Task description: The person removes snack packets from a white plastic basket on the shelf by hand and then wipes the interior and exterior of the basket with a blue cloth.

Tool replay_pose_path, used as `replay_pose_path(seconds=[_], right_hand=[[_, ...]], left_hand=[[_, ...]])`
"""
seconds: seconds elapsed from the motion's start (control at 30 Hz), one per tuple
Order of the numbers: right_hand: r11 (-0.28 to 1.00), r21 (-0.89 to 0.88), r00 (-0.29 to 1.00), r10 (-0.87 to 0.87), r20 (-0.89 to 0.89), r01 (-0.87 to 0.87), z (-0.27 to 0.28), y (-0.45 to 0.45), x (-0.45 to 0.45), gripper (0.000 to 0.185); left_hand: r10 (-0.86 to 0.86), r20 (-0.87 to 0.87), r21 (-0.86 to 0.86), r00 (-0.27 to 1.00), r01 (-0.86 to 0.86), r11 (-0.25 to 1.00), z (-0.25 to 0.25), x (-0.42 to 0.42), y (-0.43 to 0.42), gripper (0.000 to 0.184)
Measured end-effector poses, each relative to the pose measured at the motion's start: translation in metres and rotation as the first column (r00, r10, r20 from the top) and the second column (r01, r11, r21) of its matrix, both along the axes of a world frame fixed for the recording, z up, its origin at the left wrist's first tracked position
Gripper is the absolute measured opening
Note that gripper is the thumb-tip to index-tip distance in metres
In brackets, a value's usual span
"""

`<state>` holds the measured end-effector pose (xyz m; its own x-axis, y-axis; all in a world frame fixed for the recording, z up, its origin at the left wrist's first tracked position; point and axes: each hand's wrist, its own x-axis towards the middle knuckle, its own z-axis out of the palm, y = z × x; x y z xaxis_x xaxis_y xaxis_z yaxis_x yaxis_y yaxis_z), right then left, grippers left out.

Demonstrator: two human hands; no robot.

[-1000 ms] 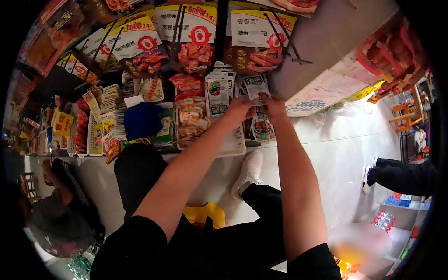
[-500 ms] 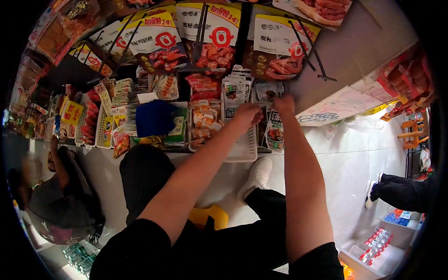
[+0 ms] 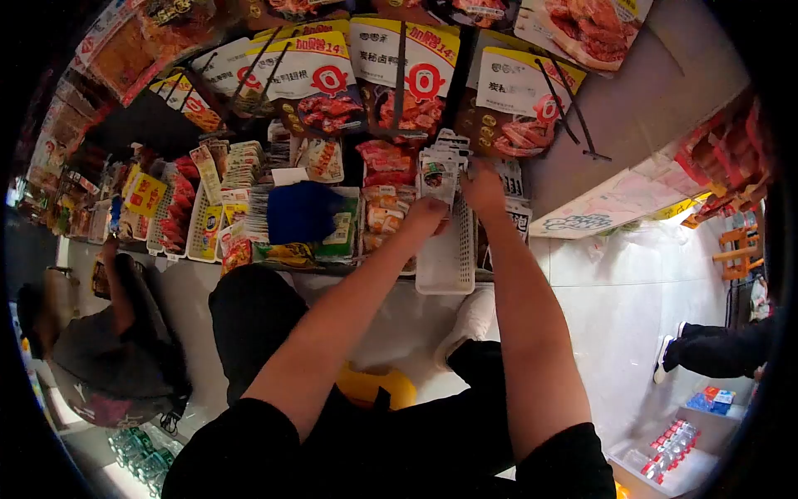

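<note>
A snack packet [image 3: 439, 177] with a pale front and a food picture lies between my hands at the white plastic basket [image 3: 431, 274]. My left hand [image 3: 426, 216] is closed at the packet's lower edge, its fingertips partly hidden. At the packet's upper right side, my right hand [image 3: 484, 187] has its fingers closed on the edge. More pale packets [image 3: 453, 141] stand at the basket's back; its front part shows bare bottom. Dark-and-white packets [image 3: 517, 218] stand to the right of my right hand. Orange-and-white packets [image 3: 386, 214] sit left of the basket.
Large hanging bags of meat snacks [image 3: 407, 79] line the shelf above. A blue cloth-like item [image 3: 303, 218] lies over packets at left. Another person [image 3: 116, 349] crouches at far left. A yellow stool [image 3: 378, 387] is below me. Bottled drinks [image 3: 669, 449] stand lower right.
My right hand has moved from the right-hand packets to the basket, and a packet now shows between both hands. The view has shifted slightly, moving the shelf right and down.
</note>
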<state>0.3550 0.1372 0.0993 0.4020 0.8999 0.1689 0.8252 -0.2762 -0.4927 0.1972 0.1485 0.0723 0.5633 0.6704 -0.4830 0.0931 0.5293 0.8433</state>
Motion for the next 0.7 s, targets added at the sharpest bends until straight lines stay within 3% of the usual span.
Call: replay_pose_path(seconds=[0.03, 0.13, 0.23, 0.43, 0.53, 0.63, 0.7], right_hand=[[0.995, -0.095, 1.0, 0.003, -0.023, -0.006, 0.009, 0.003, -0.008, 0.047], [0.987, -0.159, 0.996, -0.023, 0.083, 0.036, -0.008, 0.019, -0.015, 0.055], [0.974, -0.201, 0.984, -0.076, 0.164, 0.108, -0.02, 0.03, -0.018, 0.051], [0.963, -0.218, 0.987, -0.152, 0.053, 0.16, 0.005, 0.03, -0.032, 0.036], [0.979, -0.189, 0.995, -0.06, 0.079, 0.074, 0.005, 0.027, -0.029, 0.032], [0.933, -0.356, 0.996, 0.008, -0.093, -0.041, 0.017, 0.023, -0.023, 0.03], [0.948, -0.296, 0.993, 0.107, -0.05, -0.117, 0.008, 0.017, -0.015, 0.03]], left_hand=[[0.018, 0.006, -0.015, 1.0, -0.018, 1.0, 0.005, -0.004, -0.002, 0.011], [0.059, 0.017, -0.047, 0.998, -0.058, 0.997, 0.015, -0.014, -0.007, 0.01], [0.055, 0.035, -0.038, 0.998, -0.053, 0.998, 0.014, -0.025, -0.006, 0.011], [-0.034, -0.016, 0.006, 0.999, 0.034, 0.999, 0.004, -0.045, 0.002, 0.014], [-0.007, -0.003, 0.017, 1.0, 0.007, 1.0, 0.001, -0.046, -0.001, 0.012], [0.038, 0.007, 0.018, 0.999, -0.038, 0.999, 0.008, -0.042, -0.008, 0.012], [0.077, 0.009, 0.023, 0.997, -0.078, 0.997, 0.017, -0.039, -0.013, 0.012]])
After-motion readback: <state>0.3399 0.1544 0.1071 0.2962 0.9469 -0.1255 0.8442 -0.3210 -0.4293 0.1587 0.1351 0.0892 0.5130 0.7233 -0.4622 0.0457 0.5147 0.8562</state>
